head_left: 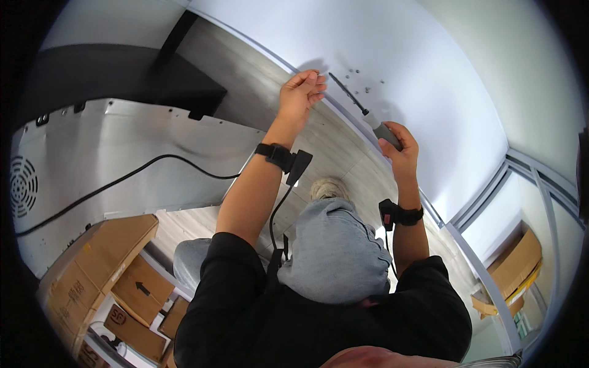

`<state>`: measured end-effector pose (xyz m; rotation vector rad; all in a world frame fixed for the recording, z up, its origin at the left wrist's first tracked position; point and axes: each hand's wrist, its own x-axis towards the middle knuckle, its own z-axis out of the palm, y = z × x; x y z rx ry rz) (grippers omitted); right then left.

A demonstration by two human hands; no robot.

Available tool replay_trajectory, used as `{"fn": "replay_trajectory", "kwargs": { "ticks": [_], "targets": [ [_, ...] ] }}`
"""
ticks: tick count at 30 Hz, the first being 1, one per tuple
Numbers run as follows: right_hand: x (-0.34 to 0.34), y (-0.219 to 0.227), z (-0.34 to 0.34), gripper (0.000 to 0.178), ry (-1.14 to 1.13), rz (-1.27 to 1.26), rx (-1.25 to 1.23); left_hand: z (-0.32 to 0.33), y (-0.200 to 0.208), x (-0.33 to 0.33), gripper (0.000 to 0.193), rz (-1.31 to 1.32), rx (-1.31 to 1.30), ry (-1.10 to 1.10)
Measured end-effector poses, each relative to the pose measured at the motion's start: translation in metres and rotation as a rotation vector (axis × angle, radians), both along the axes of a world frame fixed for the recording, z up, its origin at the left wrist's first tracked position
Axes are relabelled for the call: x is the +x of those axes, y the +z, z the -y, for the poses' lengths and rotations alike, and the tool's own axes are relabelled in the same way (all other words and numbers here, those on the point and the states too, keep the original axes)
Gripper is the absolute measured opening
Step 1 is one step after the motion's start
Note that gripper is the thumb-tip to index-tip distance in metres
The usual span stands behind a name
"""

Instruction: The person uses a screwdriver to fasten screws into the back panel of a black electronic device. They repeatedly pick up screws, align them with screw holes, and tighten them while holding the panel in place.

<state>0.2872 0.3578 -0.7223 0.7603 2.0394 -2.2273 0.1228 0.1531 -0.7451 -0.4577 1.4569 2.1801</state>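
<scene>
My right hand [402, 147] is wrapped round the grey handle of a screwdriver [375, 122]. Its long dark shaft points up and left, over the white tabletop [429, 80]. The tip ends close to my left hand [299, 95], a small gap apart from it. Thumb and forefinger of that hand are pinched together at the table's edge; whatever they hold is too small to make out. Several small metal pieces, which look like screws [359, 91], lie scattered on the white surface just right of the screwdriver's shaft.
A large sheet-metal casing [141, 144] with a round vent stands at the left, and a black cable [123, 187] runs across it. Cardboard boxes [92, 264] are stacked at the lower left. Another carton [515, 264] sits beyond the metal frame [485, 270] at the right.
</scene>
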Motion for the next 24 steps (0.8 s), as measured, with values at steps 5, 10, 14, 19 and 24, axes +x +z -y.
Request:
{"fn": "replay_trajectory", "kwargs": {
  "ticks": [5, 10, 14, 19, 24],
  "targets": [
    [-0.017, 0.019, 0.02, 0.035, 0.136, -0.066, 0.048, 0.043, 0.041, 0.012, 0.013, 0.169, 0.445, 0.122],
    [-0.036, 0.05, 0.043, 0.037, 0.281, -0.159, 0.157, 0.077, 0.059, 0.019, 0.014, 0.057, 0.571, 0.143],
    [-0.043, 0.066, 0.059, 0.037, 0.315, -0.233, 0.171, 0.101, 0.083, 0.031, 0.014, -0.036, 0.638, 0.18],
    [-0.046, 0.104, 0.078, 0.037, 0.395, -0.292, 0.163, 0.132, 0.117, 0.047, 0.014, -0.204, 0.641, 0.177],
    [-0.046, 0.153, 0.101, 0.038, 0.475, -0.326, 0.17, 0.171, 0.16, 0.068, 0.013, -0.388, 0.662, 0.152]
  ]
}}
